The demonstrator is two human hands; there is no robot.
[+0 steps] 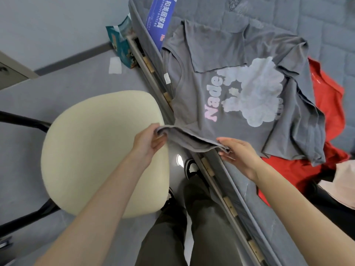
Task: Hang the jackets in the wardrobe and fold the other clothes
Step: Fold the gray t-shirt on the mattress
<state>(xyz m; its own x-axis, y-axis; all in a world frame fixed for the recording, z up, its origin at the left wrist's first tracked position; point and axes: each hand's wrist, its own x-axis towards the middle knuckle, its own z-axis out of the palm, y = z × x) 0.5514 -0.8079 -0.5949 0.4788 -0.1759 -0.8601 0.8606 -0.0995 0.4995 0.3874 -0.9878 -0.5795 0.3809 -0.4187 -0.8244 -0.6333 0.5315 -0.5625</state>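
The grey T-shirt (194,96) lies flat on the bed with its pale print facing up. Its near edge is lifted off the mattress (326,25) and stretched between the two hands. The left hand (148,141) has its fingers curled round one bunched end of that edge. The right hand (240,156) pinches the other end between thumb and fairly straight fingers. The shirt looks like thin, light, limp knit cloth that sags wherever it is not held, so it probably needs a grip at two spread points along an edge or seam, as here, to keep a fold line straight. It is not fragile, and the quilted mattress should hold it with little sliding. Beyond the right hand, a red garment (324,96) lies partly under the shirt, and a pale pink piece (343,181) lies further out to the right. Below the hands runs the bed frame (209,169) with its wooden slats. Just beside the left hand is a cream chair seat (101,146) on the grey floor. Far beyond that hand, a teal bag (121,41) leans by the bed's edge, next to a blue label (159,18).
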